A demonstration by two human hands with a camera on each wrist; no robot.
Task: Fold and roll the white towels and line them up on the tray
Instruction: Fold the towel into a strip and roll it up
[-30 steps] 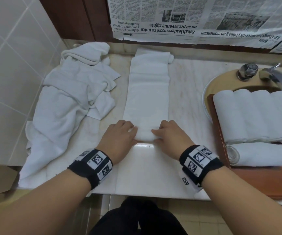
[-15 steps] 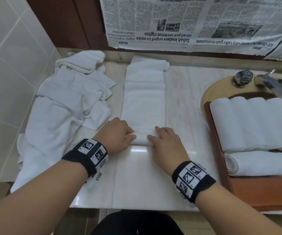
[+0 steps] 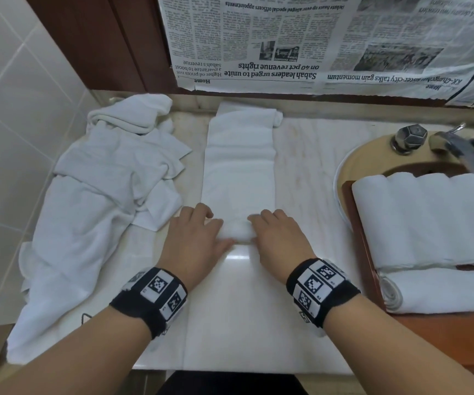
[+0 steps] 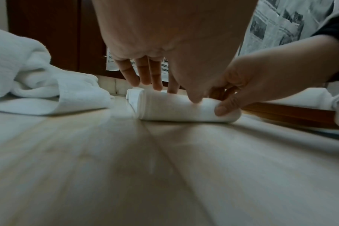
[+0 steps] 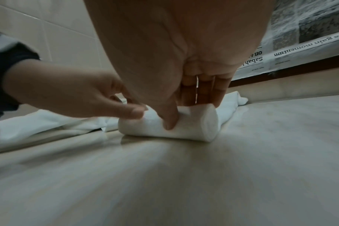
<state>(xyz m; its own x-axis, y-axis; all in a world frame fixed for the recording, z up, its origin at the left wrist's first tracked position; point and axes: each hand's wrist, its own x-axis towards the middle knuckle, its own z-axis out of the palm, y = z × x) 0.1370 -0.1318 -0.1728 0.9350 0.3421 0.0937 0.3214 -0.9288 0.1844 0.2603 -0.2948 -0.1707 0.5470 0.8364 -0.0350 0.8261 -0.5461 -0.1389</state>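
Note:
A long folded white towel (image 3: pixel 240 166) lies on the marble counter, stretching away from me. Its near end is wound into a short roll (image 3: pixel 237 233). My left hand (image 3: pixel 198 238) holds the roll's left part and my right hand (image 3: pixel 278 238) its right part. In the left wrist view the fingers reach over the roll (image 4: pixel 176 107) and the thumb presses its near face. The right wrist view shows the same hold on the roll (image 5: pixel 184 122), whose spiral end faces right. The wooden tray (image 3: pixel 429 337) at the right carries several rolled towels (image 3: pixel 429 218).
A heap of loose white towels (image 3: pixel 101 181) covers the counter's left side, against the tiled wall (image 3: pixel 7 109). A sink rim (image 3: pixel 372 149) and taps (image 3: pixel 406 135) sit behind the tray. Newspaper (image 3: pixel 315 44) hangs over the back wall. The counter edge is just below my wrists.
Both hands have moved a little away from me along the strip, turning the roll forward, so the roll is thicker and the flat part shorter.

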